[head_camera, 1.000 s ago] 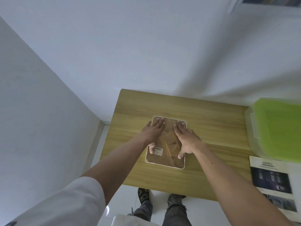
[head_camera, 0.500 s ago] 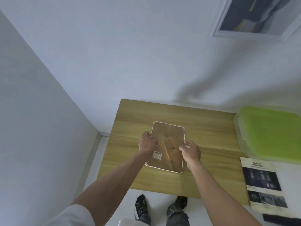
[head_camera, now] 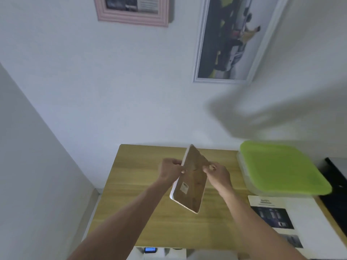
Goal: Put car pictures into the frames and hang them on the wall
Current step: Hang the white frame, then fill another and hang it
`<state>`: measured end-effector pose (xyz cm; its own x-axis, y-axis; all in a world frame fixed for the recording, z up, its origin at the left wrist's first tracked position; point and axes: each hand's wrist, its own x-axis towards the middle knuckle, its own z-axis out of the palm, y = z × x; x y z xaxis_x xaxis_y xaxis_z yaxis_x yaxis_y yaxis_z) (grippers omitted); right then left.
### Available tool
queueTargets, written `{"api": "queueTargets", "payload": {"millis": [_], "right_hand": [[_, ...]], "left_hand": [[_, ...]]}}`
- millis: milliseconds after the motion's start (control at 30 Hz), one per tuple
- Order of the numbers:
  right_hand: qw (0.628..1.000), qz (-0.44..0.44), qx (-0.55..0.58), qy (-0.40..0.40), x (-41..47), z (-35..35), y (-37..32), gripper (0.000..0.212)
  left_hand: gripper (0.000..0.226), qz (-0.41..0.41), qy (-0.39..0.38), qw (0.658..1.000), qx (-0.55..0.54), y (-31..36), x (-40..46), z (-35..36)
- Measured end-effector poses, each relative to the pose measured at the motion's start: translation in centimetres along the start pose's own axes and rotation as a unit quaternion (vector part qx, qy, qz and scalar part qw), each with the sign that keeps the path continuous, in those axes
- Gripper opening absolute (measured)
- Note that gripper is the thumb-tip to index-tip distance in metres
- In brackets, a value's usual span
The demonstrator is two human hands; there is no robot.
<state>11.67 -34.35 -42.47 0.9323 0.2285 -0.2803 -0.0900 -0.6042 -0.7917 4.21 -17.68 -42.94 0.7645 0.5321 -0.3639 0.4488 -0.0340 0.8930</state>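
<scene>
Left hand [head_camera: 170, 172] clamped on the left edge of the white frame [head_camera: 189, 182], thumb over the brown backing. Right hand [head_camera: 217, 174] pinching the right edge, fingers curled around the rim. Frame held between both hands, lifted clear of the counter [head_camera: 142, 203], tilted with its upper corner pointing away toward the wall [head_camera: 112, 91] and its lower corner hanging down toward the viewer. Back side facing the camera: brown board with a small white sticker [head_camera: 184, 187] near the lower left, thin white border along the left and bottom edges. Front of the frame turned away, contents not visible.

On the wall above, a pink frame [head_camera: 131, 15] at upper left, cut off by the top of the view, with a dark picture inside. To its right, a tall white frame [head_camera: 236, 38] with a car picture in it, hung at a slant as seen from here. Motion blur over both.

On the counter to the right, a clear plastic box with a green lid [head_camera: 279, 167], close to the wall. Just in front of it, a printed sheet [head_camera: 270, 216] lying flat, showing dark car images under a heading. Something black [head_camera: 336, 190] at the far right edge, too blurred to tell. Wood-grain surface otherwise bare beneath the held frame.
</scene>
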Motion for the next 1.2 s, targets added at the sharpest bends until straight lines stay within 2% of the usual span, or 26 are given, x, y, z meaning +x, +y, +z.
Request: {"api": "queueTargets", "payload": {"millis": [67, 133, 233, 300, 467, 567, 633, 700, 833, 900, 967, 1100, 1200], "right_hand": [[0.999, -0.042, 0.007, -0.029, 0.0, -1.8, -1.9, 0.028], [0.997, -0.061, 0.032, -0.046, 0.0, -3.9, -3.1, 0.029], [0.990, -0.063, 0.124, -0.025, 0.3, -7.8, -3.7, 0.022], [0.985, -0.071, 0.159, -0.014, 0.4, -11.1, -3.9, 0.017], [0.984, -0.137, 0.113, 0.013, 0.5, -18.5, -2.4, 0.016], [0.974, -0.139, 0.178, -0.004, 0.8, -22.7, -1.8, 0.018], [0.967, -0.135, 0.216, -0.009, 0.8, -25.4, -1.9, 0.019], [0.963, -0.142, 0.229, -0.003, 1.1, -27.8, -1.8, 0.020], [0.956, -0.163, 0.244, 0.012, 1.8, -32.0, -3.2, 0.020], [0.947, -0.176, 0.268, 0.015, 2.0, -33.8, -4.4, 0.024], [0.943, -0.198, 0.267, 0.030, 2.6, -35.4, -5.4, 0.025], [0.946, -0.279, 0.146, 0.082, 3.9, -38.6, -8.2, 0.021], [0.944, -0.317, 0.065, 0.060, 4.2, -41.1, -11.1, 0.029]], "left_hand": [[0.024, 0.047, 0.024, 0.998, 0.045, 1.9, -1.4, 1.9], [0.016, 0.102, 0.053, 0.990, 0.078, 3.8, -3.3, 4.4], [0.009, 0.168, 0.081, 0.979, 0.076, 6.2, -6.2, 8.7], [0.016, 0.199, 0.077, 0.975, 0.067, 7.4, -7.9, 11.6], [0.034, 0.294, 0.047, 0.948, 0.109, 9.4, -10.1, 16.8], [0.040, 0.384, 0.114, 0.906, 0.135, 10.5, -10.2, 18.5], [0.054, 0.378, 0.176, 0.896, 0.153, 11.6, -9.3, 18.6], [0.062, 0.325, 0.197, 0.910, 0.166, 13.5, -8.6, 17.9], [0.052, 0.282, 0.123, 0.941, 0.141, 19.2, -7.7, 16.5], [0.037, 0.292, 0.101, 0.945, 0.107, 22.0, -7.6, 16.2], [0.033, 0.303, 0.095, 0.946, 0.070, 24.3, -7.0, 16.0], [0.041, 0.320, 0.085, 0.943, 0.036, 29.2, -6.0, 16.1], [0.045, 0.362, 0.098, 0.926, 0.038, 33.4, -5.3, 16.1]]}}
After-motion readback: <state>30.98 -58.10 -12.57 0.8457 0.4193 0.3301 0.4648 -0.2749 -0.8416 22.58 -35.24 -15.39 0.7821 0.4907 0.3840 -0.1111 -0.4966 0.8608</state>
